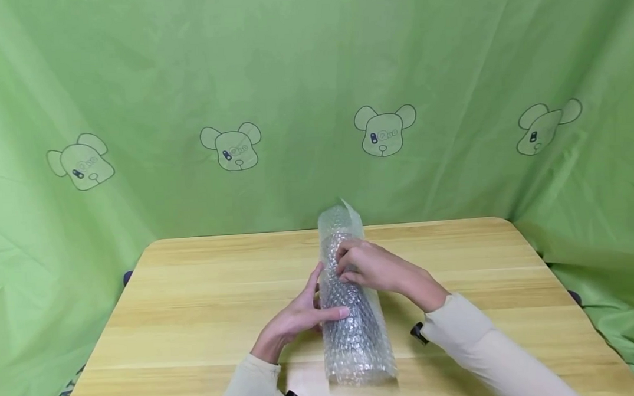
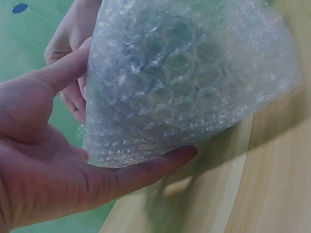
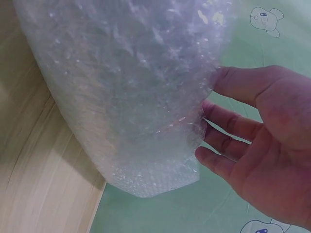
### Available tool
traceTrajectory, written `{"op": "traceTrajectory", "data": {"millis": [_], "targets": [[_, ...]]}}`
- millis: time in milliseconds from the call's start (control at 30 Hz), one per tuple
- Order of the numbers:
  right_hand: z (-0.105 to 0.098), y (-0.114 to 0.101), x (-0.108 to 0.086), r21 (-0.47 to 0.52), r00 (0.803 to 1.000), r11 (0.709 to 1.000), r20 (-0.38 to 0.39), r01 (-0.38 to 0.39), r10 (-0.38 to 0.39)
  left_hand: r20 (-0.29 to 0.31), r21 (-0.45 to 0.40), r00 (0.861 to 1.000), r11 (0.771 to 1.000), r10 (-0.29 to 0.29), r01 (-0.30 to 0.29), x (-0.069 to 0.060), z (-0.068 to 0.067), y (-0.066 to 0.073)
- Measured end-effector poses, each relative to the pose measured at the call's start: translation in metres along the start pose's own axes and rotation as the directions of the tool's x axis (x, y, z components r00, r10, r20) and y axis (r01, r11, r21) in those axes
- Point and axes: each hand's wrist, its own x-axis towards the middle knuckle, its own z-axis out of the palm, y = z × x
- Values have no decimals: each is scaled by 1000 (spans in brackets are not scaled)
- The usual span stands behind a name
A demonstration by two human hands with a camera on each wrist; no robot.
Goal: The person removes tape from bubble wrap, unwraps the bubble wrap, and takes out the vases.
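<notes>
A long roll of clear bubble wrap (image 1: 355, 338) lies lengthwise on the wooden table in the head view. Something darker shows through its middle, but I cannot tell what it is. My left hand (image 1: 301, 314) holds the roll from the left side, thumb across the top and fingers spread along its side and underneath. Above it, my right hand (image 1: 375, 266) has bent fingers on the upper part of the roll. In the right wrist view, the thumb and fingertips of that hand (image 3: 272, 126) pinch the edge of the bubble wrap (image 3: 141, 107).
The wooden table (image 1: 194, 298) has rounded far corners. A green curtain (image 1: 300, 63) printed with bear heads hangs behind it and along both sides. The roll's far end, with a loose pointed flap (image 1: 352, 214), reaches the table's back edge.
</notes>
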Motion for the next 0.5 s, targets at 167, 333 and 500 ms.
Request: {"op": "traceTrajectory", "data": {"millis": [167, 333, 500], "targets": [[0, 0, 2, 11, 1000, 1000, 10, -6, 6, 13, -11, 1000, 1000, 0, 0, 1, -1, -1], [0, 1, 3, 32, 999, 999, 19, -29, 28, 16, -18, 1000, 1000, 1, -1, 1, -1, -1], [2, 0, 5, 47, 999, 998, 28, -45, 44, 16, -18, 1000, 1000, 4, -3, 0, -1, -1]]}}
